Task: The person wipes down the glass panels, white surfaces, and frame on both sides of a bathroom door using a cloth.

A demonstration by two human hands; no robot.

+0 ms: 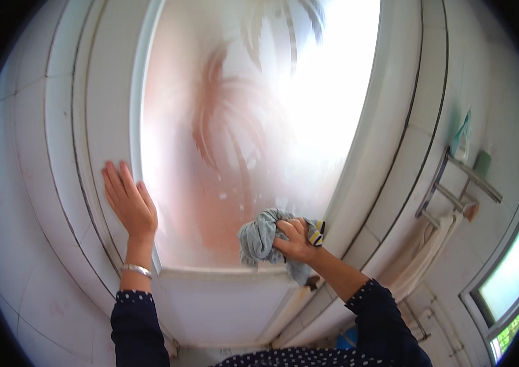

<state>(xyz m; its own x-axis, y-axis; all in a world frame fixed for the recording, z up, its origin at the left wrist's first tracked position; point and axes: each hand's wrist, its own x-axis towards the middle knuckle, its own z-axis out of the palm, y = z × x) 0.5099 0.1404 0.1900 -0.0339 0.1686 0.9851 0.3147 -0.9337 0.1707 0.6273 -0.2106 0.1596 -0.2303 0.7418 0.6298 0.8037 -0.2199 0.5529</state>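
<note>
My right hand (297, 241) grips a bunched grey cloth (259, 236) with a yellow, black and white striped part by the wrist. The cloth is at the lower right of a frosted glass panel (181, 192) with palm-tree patterns, near the panel's bottom edge. On the left, my left hand (132, 199) rests flat with fingers spread against the white door frame (110, 114), holding nothing. Below the glass is the door's white lower panel (218, 305). A dark door handle or latch (312, 283), partly covered by the cloth, shows at the door's right edge.
On the right wall, a metal towel rack (452, 195) carries a pale towel (429, 257). Bottles, one of them green (483, 163), stand above it. Farther right is a window (511, 275). A blue object (347, 338) sits low behind my right arm, and pipes (443, 325) run along the wall.
</note>
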